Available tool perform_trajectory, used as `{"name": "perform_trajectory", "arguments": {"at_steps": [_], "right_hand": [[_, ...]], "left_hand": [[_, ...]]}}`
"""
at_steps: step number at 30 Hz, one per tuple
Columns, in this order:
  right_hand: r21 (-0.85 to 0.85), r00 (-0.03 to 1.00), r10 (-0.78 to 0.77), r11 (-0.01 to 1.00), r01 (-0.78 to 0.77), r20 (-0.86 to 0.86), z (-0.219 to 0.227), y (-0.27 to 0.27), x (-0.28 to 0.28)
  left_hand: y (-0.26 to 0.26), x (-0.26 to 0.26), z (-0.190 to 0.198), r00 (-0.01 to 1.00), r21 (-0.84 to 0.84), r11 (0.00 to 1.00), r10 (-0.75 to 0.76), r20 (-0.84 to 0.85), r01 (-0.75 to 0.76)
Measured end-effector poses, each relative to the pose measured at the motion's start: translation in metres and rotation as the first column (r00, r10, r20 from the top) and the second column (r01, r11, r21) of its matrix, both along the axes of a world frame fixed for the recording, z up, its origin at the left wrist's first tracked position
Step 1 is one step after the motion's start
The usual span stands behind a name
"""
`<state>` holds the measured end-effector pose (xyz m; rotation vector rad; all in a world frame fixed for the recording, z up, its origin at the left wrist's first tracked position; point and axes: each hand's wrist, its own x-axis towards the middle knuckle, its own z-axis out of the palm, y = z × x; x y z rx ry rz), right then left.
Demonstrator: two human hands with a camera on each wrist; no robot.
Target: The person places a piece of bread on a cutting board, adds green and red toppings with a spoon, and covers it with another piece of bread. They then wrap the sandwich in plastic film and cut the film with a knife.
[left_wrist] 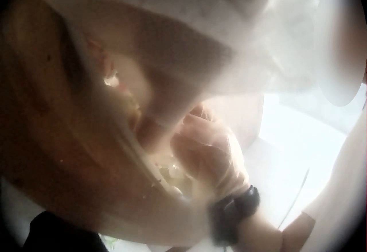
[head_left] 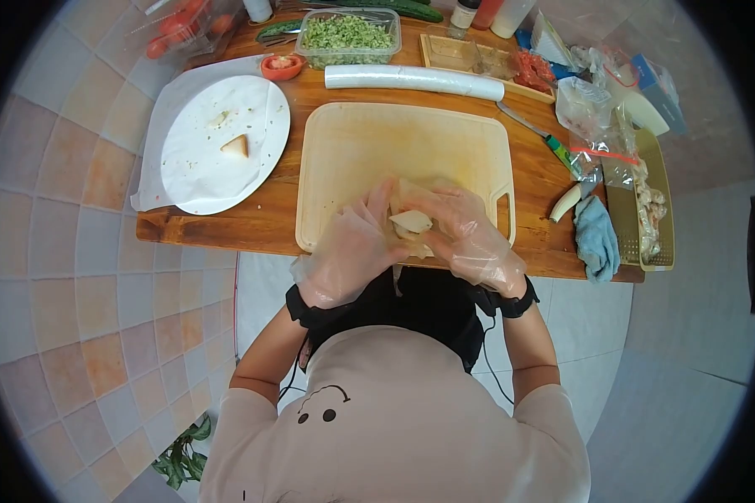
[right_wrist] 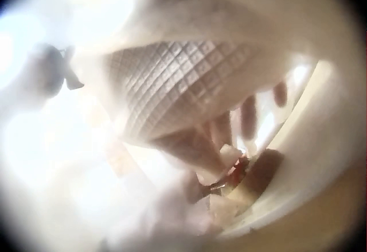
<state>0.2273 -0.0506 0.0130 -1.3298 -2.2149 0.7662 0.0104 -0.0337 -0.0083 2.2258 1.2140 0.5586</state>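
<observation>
Both hands wear clear, loose plastic gloves and meet over the front part of the pale cutting board (head_left: 403,138). Between them is a small whitish piece of food (head_left: 410,221), pointed at one end, its kind unclear. My left hand (head_left: 348,251) holds it from the left, and my right hand (head_left: 466,235) curls round it from the right. In the right wrist view, pale bits (right_wrist: 228,153) with something reddish show between the fingers. Glove plastic blurs much of both wrist views and hides part of the piece.
Left of the board stands a white plate (head_left: 264,163) with a brown-edged wedge. Behind lie a plastic-wrap roll (head_left: 413,81), half a tomato (head_left: 282,67) and a tub of chopped greens (head_left: 348,54). To the right are a green-handled knife (head_left: 562,158), a blue cloth (head_left: 596,239) and a basket (head_left: 664,205).
</observation>
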Motion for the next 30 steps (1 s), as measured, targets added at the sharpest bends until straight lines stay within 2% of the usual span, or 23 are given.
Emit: {"name": "perform_trajectory", "arguments": {"at_steps": [5,8,11,14,17,20,23,27,30], "right_hand": [[-0.043,1.0,0.004,0.999,-0.003,0.017,-0.002,0.003,0.002],[0.047,0.996,0.091,0.995,-0.09,-0.014,0.012,0.009,-0.004],[0.066,0.997,0.083,0.994,-0.083,0.001,0.008,0.006,-0.003],[0.187,0.997,0.073,0.98,-0.064,-0.037,0.013,0.002,0.001],[0.22,1.0,-0.01,0.975,0.01,-0.002,0.013,-0.005,0.004],[0.235,0.987,-0.021,0.972,-0.017,0.159,0.008,-0.017,0.006],[0.323,0.976,0.008,0.943,-0.08,0.217,0.01,-0.024,-0.004],[0.306,0.953,-0.012,0.948,-0.085,0.304,-0.005,-0.024,-0.006],[0.281,0.936,-0.014,0.955,-0.091,0.351,-0.009,-0.028,-0.006]], "left_hand": [[-0.001,-0.003,-0.005,0.994,0.052,0.999,-0.005,0.105,0.0],[-0.001,-0.005,-0.005,0.994,0.03,1.0,0.003,0.106,-0.006],[-0.001,-0.006,-0.005,0.993,-0.014,1.0,0.011,0.117,-0.009],[-0.003,-0.008,0.001,0.992,-0.055,0.998,0.036,0.119,-0.029],[-0.007,-0.011,0.006,0.994,-0.096,0.994,0.055,0.097,-0.045],[-0.011,-0.016,0.006,0.99,-0.063,0.997,0.057,0.129,-0.049],[-0.012,-0.018,0.0,0.98,-0.008,0.998,0.061,0.189,-0.061],[-0.014,-0.02,-0.007,0.982,0.064,0.994,0.072,0.177,-0.084],[-0.014,-0.021,-0.008,0.981,0.03,0.996,0.074,0.18,-0.081]]}}
